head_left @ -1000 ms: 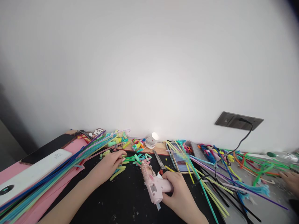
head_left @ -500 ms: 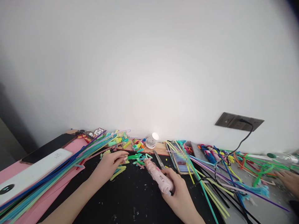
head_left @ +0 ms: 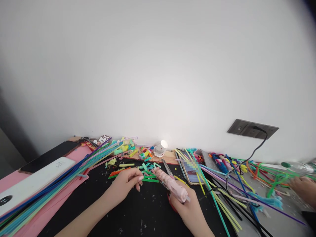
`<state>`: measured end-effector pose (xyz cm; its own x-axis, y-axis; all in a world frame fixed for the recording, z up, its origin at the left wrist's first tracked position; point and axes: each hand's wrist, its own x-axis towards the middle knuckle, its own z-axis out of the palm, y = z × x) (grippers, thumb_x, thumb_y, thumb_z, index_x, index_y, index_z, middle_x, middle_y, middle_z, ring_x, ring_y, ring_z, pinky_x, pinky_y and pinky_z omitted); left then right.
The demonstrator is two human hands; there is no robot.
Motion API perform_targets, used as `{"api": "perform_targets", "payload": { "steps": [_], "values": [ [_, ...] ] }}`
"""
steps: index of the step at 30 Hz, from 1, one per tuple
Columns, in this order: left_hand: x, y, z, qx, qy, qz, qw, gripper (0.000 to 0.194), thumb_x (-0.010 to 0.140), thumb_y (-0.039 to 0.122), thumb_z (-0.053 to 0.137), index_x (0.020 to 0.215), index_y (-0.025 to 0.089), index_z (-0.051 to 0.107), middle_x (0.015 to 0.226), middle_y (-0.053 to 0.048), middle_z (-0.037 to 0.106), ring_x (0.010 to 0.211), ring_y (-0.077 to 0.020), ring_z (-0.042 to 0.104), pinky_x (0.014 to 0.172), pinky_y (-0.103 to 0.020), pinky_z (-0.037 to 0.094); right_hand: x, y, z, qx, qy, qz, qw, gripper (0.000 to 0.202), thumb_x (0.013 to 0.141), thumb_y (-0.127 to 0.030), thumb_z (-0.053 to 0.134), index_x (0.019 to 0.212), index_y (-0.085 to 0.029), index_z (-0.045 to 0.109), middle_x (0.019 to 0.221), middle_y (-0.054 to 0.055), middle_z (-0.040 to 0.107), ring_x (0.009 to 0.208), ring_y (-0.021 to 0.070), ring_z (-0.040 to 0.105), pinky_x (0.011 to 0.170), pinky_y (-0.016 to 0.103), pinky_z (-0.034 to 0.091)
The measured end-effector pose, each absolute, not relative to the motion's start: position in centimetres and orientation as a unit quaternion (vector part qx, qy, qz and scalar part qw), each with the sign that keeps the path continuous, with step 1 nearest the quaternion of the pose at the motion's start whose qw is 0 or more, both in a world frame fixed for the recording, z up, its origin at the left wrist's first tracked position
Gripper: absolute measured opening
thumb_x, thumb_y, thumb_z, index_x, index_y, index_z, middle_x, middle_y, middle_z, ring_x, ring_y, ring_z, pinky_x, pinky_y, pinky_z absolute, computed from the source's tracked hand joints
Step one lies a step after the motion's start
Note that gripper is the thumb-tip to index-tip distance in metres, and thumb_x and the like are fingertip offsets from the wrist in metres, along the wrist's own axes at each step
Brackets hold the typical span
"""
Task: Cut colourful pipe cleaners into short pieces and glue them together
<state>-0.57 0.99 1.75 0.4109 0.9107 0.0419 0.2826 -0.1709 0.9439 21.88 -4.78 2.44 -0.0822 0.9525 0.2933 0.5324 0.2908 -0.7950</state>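
Note:
My right hand (head_left: 189,204) is wrapped round a pink glue gun (head_left: 170,184), its nozzle pointing up and left at a heap of short cut pipe cleaner pieces (head_left: 149,172) in green and teal. Scissors (head_left: 168,168) lie under the glue gun; a red handle shows beside my right palm. Left of the heap, my left hand (head_left: 128,184) hangs over the black mat (head_left: 138,217) with curled fingers and the thumb close to them. Whatever the fingertips pinch, if anything, is too small to make out. Orange and green pieces (head_left: 118,172) lie just behind this hand.
A paper cup (head_left: 161,148) stands by the wall. Long pipe cleaners lie over a phone (head_left: 192,171) on the right and over pink sheets (head_left: 59,197) on the left, near a white device (head_left: 37,181). A co-worker's hand (head_left: 303,189) is at far right, by a bottle (head_left: 298,167).
My left hand has moved right and nearer me, uncovering orange and green pieces. The glue gun has turned and shifted slightly right. Yellow pieces have changed place. The co-worker's hand has moved.

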Motion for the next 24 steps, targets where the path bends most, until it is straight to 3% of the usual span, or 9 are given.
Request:
{"api": "perform_targets", "payload": {
  "steps": [4,8,16,24],
  "values": [
    [0.5,0.2,1.0,0.680,0.387,0.322,0.534,0.019,0.083,0.032,0.046,0.074,0.017,0.053,0.068,0.002,0.060,0.059,-0.0129,0.059,0.064,-0.024,0.043,22.0,-4.5,2.2,-0.572,-0.651,0.276,0.416,0.015,0.071,-0.020,0.056,0.083,-0.015,0.064,0.073,0.004,0.065,0.066,0.0178,0.060,0.060,0.023,0.046],
    [1.3,-0.3,0.3,0.683,0.364,0.301,0.557,0.017,0.082,0.028,0.047,0.074,0.016,0.055,0.066,0.002,0.061,0.058,-0.0126,0.058,0.061,-0.023,0.043,22.0,-4.3,1.7,-0.563,-0.666,0.288,0.397,0.029,0.068,-0.014,0.056,0.096,-0.014,0.065,0.083,0.007,0.070,0.071,0.0202,0.064,0.063,0.024,0.050],
    [1.7,-0.3,-0.3,0.661,0.341,0.281,0.607,0.017,0.080,0.028,0.051,0.075,0.014,0.057,0.067,0.001,0.062,0.054,-0.0106,0.058,0.056,-0.021,0.043,21.1,-4.5,2.9,-0.562,-0.663,0.278,0.409,0.029,0.070,-0.017,0.059,0.098,-0.017,0.069,0.083,0.006,0.072,0.078,0.0214,0.067,0.070,0.025,0.053],
    [1.9,-0.2,-1.6,0.628,0.353,0.242,0.650,0.021,0.078,0.035,0.054,0.075,0.014,0.054,0.066,0.000,0.062,0.049,-0.0101,0.057,0.040,-0.017,0.035,21.4,-4.5,2.7,-0.593,-0.649,0.272,0.390,0.035,0.069,-0.021,0.062,0.103,-0.018,0.068,0.096,0.007,0.071,0.089,0.0238,0.066,0.082,0.029,0.051]
  ]
}}
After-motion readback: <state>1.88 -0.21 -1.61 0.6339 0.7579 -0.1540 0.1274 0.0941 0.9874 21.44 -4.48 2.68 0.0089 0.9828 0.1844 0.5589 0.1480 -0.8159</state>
